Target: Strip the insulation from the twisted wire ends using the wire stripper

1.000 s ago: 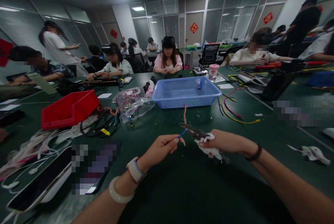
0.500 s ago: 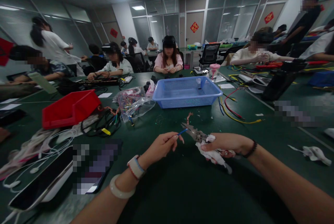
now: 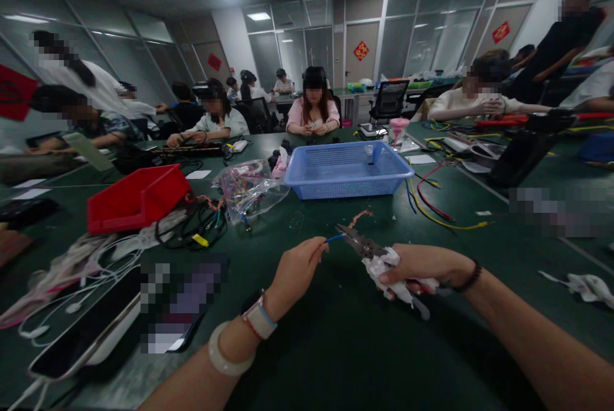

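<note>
While left grip [image 3: 295,270] pinches blue wire [image 3: 336,238] jutting rightward | right grip [image 3: 425,264] clasps pliers [image 3: 363,245]

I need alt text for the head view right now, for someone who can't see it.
The person's left hand holds a blue wire at the tips of pliers held in the right hand with crumpled white material; copper strands show just beyond. Farther back on the green table stand a blue basket and, left of it, a red bin.
</note>
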Demonstrator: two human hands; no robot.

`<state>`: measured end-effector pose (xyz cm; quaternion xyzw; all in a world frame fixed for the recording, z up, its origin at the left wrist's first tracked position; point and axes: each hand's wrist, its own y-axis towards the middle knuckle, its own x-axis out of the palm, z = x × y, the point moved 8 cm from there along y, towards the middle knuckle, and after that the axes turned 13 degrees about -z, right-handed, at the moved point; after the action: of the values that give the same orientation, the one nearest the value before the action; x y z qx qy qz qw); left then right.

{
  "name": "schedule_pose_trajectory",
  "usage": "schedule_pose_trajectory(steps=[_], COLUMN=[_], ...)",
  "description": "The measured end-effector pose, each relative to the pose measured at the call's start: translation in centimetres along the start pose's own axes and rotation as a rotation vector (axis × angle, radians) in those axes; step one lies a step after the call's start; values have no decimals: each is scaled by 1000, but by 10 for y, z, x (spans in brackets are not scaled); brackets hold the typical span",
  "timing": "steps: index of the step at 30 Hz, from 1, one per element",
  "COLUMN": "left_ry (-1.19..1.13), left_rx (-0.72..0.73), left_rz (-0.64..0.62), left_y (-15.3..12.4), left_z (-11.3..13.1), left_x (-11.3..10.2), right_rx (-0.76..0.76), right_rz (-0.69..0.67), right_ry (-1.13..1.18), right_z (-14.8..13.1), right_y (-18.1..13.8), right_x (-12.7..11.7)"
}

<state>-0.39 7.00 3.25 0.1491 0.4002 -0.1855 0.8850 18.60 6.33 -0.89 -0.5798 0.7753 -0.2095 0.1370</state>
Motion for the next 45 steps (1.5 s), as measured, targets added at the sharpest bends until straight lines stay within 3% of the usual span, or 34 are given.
schedule_pose_trajectory(steps=[4, 7, 12, 16, 19, 23, 25, 28, 32, 45], left_ry=[13, 17, -32, -191, -348, -510, -569, -600, -576, -519], left_rx=[38, 59, 43, -65, -135, -182, -190, -181, -164, -128], left_rz=[59, 89, 73, -3, 8, 7, -19, -74, -145, -307], left_y=[-3, -6, -4, 2, 7, 10, 10, 10, 9, 4], left_z=[3, 7, 8, -8, -23, -38, -41, -37, -27, -9], left_x=[-3, -5, -5, 3, 7, 12, 16, 20, 23, 34], right_rx=[22, 109, 307, 368, 412, 501, 452, 217, 32, 124], right_rz=[-56, -5, 267, 474, 672, 925, 1102, 1276, 1288, 1206], right_ry=[-58, -100, -289, -674, -916, -972, -970, -968, -1012, -1227], right_z=[-2, 5, 10, -6, -15, -16, -24, -41, -51, -41], right_y=[-6, -13, -31, -41, -52, -69, -78, -78, -57, -24], right_x=[4, 1, -18, -31, -45, -66, -72, -65, -45, -27])
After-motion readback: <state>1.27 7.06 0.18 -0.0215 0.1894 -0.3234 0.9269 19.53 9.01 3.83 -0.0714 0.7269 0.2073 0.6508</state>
